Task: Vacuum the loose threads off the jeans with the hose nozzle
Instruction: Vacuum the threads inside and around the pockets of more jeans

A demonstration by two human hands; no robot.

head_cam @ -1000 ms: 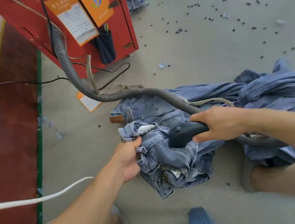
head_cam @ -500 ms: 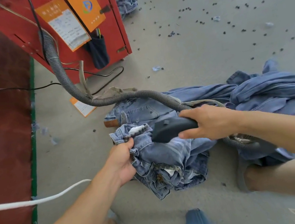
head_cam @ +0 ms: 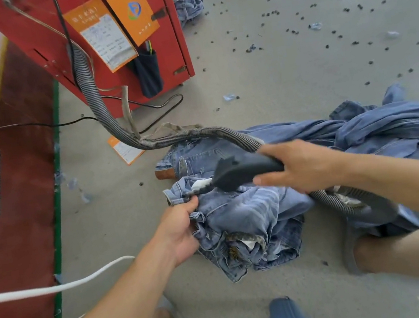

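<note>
Denim jeans [head_cam: 243, 217] bunched in the gripping left hand [head_cam: 179, 233], right hand [head_cam: 298, 166] clasping the nozzle [head_cam: 235, 172] just above.

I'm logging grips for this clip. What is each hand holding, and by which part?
The right hand grips the hose nozzle by its rear handle end. The left hand bunches the jeans near the waistband edge.

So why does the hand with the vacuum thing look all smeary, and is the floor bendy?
In the head view, the right hand and the nozzle it grips are smeared by motion blur; the left hand holding the jeans looks sharper. The wide lens bends the green floor stripe at the picture's edge. Light is soft, without glare.
</note>
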